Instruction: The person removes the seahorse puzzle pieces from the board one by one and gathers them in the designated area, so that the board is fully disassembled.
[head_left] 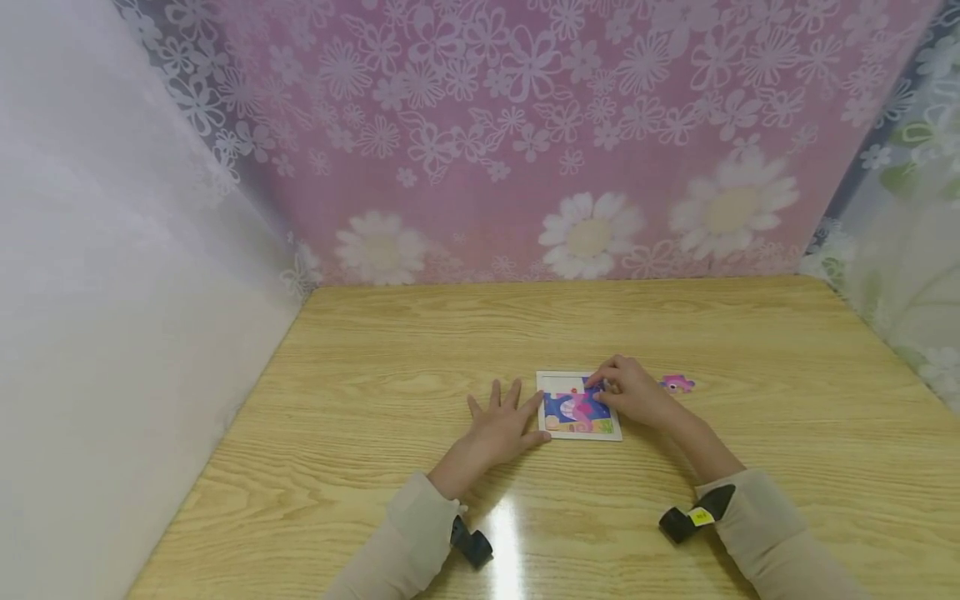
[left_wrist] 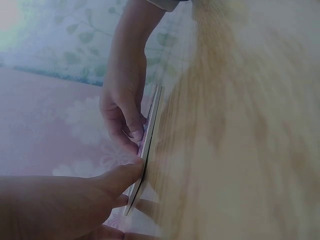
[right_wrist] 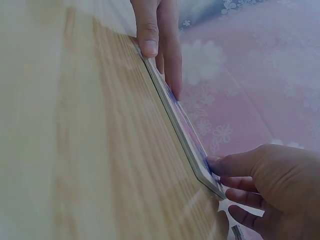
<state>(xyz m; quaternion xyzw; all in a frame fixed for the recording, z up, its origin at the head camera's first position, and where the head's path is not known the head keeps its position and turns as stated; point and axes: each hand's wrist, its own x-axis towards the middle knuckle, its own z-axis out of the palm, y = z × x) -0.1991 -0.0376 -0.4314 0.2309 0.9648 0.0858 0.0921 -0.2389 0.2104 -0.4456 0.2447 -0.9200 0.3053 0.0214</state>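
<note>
A small puzzle lies flat mid-desk; the left hand rests flat with straight fingers against its left edge, steadying it. The right hand pinches a piece at the far right corner, seemingly seating it; next, I judge, comes the loose pink piece just right

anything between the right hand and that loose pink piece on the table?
Nothing visible. The loose pink piece lies on bare table just beside the right hand, which rests on the puzzle board.
</note>
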